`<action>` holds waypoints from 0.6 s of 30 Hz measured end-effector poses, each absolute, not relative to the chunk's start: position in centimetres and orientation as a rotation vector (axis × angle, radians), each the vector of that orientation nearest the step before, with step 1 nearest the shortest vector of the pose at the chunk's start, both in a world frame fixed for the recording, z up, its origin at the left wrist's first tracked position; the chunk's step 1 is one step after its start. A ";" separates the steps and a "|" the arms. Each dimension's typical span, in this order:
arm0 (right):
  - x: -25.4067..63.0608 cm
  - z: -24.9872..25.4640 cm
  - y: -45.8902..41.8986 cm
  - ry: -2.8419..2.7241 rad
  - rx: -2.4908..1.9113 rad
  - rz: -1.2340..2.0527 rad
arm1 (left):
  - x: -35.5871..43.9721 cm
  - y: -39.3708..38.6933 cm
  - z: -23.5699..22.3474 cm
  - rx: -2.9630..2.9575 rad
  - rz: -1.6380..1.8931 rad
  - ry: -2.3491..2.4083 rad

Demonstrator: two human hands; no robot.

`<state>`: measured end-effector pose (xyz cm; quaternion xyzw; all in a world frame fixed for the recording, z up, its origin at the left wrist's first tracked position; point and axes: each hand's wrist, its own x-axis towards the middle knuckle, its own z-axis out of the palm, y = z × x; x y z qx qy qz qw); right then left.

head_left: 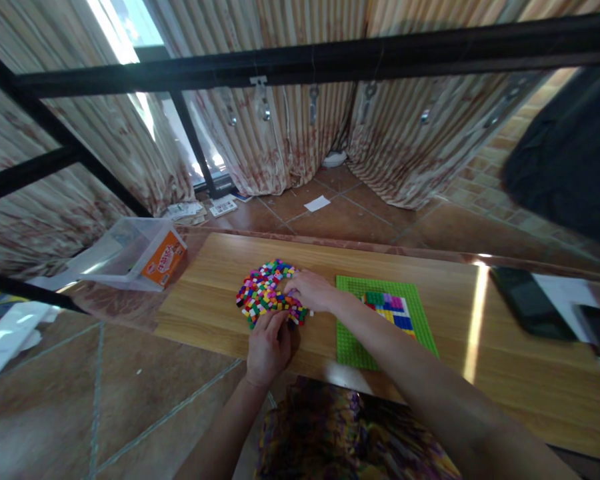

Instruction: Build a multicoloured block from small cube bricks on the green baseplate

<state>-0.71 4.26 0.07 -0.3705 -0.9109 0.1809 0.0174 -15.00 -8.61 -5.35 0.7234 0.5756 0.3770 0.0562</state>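
Observation:
A heap of small coloured bricks (263,291) lies on the wooden board (215,300). My right hand (310,291) reaches across to the heap's right side, fingers curled down into the bricks as if pinching; what it holds is hidden. My left hand (267,347) rests at the heap's near edge, fingers bent and touching the bricks. To the right lies a green baseplate (350,340) bearing a patch of blue, yellow, pink and green bricks (391,309).
A clear plastic box with an orange label (140,253) sits at the board's left end. A dark phone (527,303) and papers lie at the far right. Black metal bars (300,63) cross overhead. Curtains and tiled floor lie beyond.

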 end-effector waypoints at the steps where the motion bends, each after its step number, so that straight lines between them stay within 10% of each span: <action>1: -0.7 0.1 4.3 -2.835 -1.148 0.568 | -15.0 -8.6 -5.4 2.195 1.145 1.750; 18: -0.6 -0.4 4.2 -2.762 -1.229 0.626 | -14.9 -8.9 -5.0 2.227 1.104 1.711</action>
